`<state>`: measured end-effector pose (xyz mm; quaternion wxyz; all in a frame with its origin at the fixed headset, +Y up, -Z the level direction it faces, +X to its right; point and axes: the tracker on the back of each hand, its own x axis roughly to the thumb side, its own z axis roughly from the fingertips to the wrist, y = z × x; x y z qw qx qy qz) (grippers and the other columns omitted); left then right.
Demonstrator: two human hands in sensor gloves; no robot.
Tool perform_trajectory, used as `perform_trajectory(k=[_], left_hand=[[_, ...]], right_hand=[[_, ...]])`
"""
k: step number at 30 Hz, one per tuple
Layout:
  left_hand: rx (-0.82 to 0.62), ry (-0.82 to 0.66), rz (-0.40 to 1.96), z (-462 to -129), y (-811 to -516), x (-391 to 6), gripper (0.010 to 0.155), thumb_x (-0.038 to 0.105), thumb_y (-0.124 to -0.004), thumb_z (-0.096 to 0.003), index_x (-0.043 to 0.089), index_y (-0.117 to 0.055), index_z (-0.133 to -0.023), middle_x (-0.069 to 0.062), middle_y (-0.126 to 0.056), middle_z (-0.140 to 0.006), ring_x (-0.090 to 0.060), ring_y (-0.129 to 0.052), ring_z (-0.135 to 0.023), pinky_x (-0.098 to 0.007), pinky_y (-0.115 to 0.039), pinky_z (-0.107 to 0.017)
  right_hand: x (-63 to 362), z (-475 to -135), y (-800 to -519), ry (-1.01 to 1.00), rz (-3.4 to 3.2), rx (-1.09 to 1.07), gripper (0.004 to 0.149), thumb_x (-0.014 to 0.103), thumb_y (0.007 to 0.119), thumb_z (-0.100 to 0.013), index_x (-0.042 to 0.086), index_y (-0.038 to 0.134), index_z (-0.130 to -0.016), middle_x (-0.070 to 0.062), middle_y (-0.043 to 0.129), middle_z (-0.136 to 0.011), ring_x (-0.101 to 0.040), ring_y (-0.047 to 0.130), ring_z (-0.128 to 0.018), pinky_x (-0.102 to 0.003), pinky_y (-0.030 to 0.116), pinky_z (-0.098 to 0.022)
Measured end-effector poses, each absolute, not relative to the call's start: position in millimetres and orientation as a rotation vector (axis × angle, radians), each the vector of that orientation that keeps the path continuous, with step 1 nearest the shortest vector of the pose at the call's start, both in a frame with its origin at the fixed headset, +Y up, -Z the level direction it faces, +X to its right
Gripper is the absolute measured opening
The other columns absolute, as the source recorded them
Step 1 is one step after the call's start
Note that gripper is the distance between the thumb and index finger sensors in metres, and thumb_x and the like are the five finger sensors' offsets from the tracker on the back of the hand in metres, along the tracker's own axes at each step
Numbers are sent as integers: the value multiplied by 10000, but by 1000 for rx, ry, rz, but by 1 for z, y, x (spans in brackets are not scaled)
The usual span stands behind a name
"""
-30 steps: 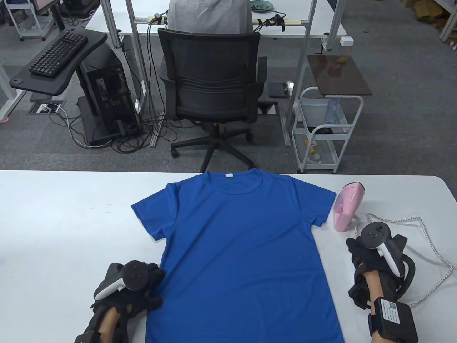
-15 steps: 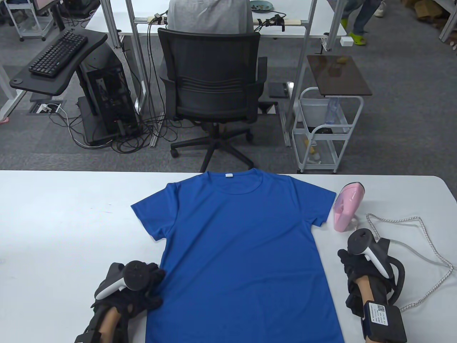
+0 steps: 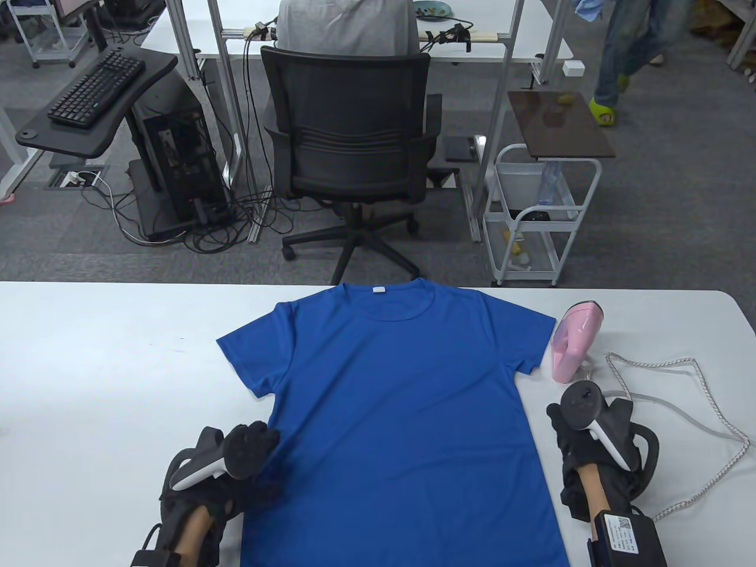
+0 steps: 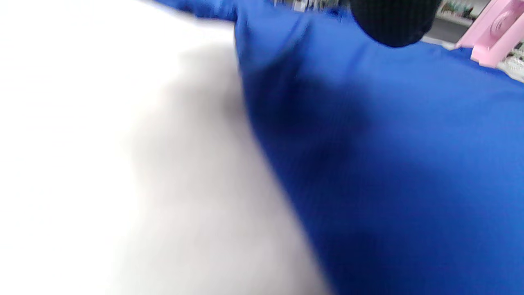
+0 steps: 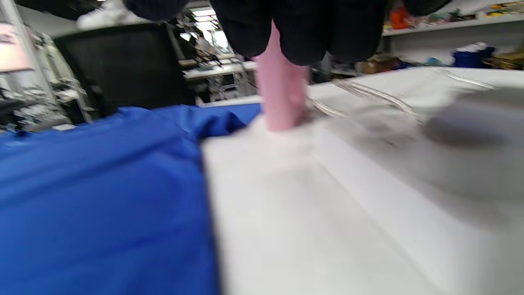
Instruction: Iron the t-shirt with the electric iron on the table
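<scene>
Both hands have shifted: left hand (image 3: 236,466) onto the blue t-shirt (image 3: 393,413), right hand (image 3: 582,434) leftward near the pink iron (image 3: 570,345); grips unclear.

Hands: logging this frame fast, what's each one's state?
Left hand: fingertips at the t-shirt edge, grip unclear.
Right hand: holds nothing, short of the iron.

One blue t-shirt (image 3: 396,407), one pink iron (image 3: 570,342) with one braided cord (image 3: 717,407), two gloved hands, and one table (image 3: 106,366); the blurred wrist views seem to add nothing.
</scene>
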<state>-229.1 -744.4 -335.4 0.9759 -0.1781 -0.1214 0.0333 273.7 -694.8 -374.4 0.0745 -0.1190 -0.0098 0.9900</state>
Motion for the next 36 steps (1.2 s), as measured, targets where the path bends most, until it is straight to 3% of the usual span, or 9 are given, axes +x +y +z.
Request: perform_trajectory(k=[7, 11, 14, 21, 36], left_hand=[[-89, -172, 60, -326, -700, -187, 886, 580, -654, -457, 298, -124, -1109, -54, -179, -1209, -391, -214, -1113, -596, -274, -764], [18, -160, 18, -319, -697, -182, 899, 600, -631, -459, 305, -70, -1096, -68, -140, -1205, -427, -164, -1097, -611, -234, -746], [59, -170, 42, -314, -703, -183, 908, 610, -627, -456, 303, -56, -1092, -80, -131, -1202, -427, -141, -1088, -623, -201, -729], [71, -171, 2, -311, -715, -187, 915, 618, -631, -451, 304, -56, -1092, -87, -133, -1202, -436, -143, -1087, -638, -179, -716], [62, -177, -35, -310, -723, -182, 906, 609, -633, -452, 300, -71, -1093, -92, -179, -1205, -428, -189, -1094, -629, -223, -728]], right_hand=[[173, -354, -648, -316, 2935, -5, 645, 500, 620, -484, 243, 610, -1076, -239, 623, -1083, -506, 651, -967, -719, 490, -666], [131, -336, -652, -392, 2970, 110, 658, 518, 611, -484, 292, 531, -1097, -240, 509, -1129, -516, 526, -1020, -745, 387, -676], [111, -319, -671, -436, 2996, 181, 697, 547, 593, -476, 308, 451, -1115, -247, 429, -1150, -525, 451, -1037, -755, 330, -673], [110, -311, -704, -391, 3032, 189, 735, 575, 584, -461, 313, 403, -1123, -245, 386, -1160, -532, 407, -1048, -775, 292, -668], [125, -312, -710, -399, 3005, 104, 734, 572, 592, -463, 299, 423, -1124, -249, 421, -1155, -542, 452, -1036, -775, 329, -670]])
